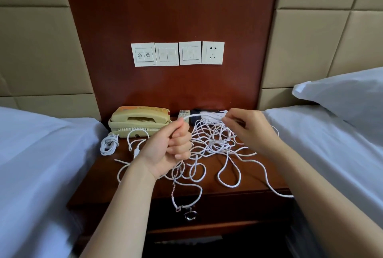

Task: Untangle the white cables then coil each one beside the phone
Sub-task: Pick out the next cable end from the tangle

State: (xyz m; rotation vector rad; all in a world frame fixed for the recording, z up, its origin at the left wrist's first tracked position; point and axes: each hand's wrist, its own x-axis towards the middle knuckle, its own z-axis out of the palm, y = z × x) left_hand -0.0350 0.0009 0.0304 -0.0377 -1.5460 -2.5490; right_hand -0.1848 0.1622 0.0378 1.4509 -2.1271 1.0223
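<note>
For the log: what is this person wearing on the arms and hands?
Nothing visible. The left hand and right hand are ungloved, with no ring, watch or bracelet showing. The left forearm and right forearm are bare to the frame edge; no sleeve shows.

Eyes on the leftmost white square wall switch plate (143,54): two round signs side by side on its rockers, each a circle with a slash across it, and a tiny caption under each, too small to read. The two white switch plates (166,54) beside it and the white wall socket plate (213,53) carry only faint marks, nothing legible. Down to the cream plastic desk telephone (139,122): an orange label strip (143,110) runs along its top, printed but blurred, no word comes out. The small grey remote control (184,113) just right of it shows buttons, markings unreadable. No brand, no number to be made out anywhere
</note>
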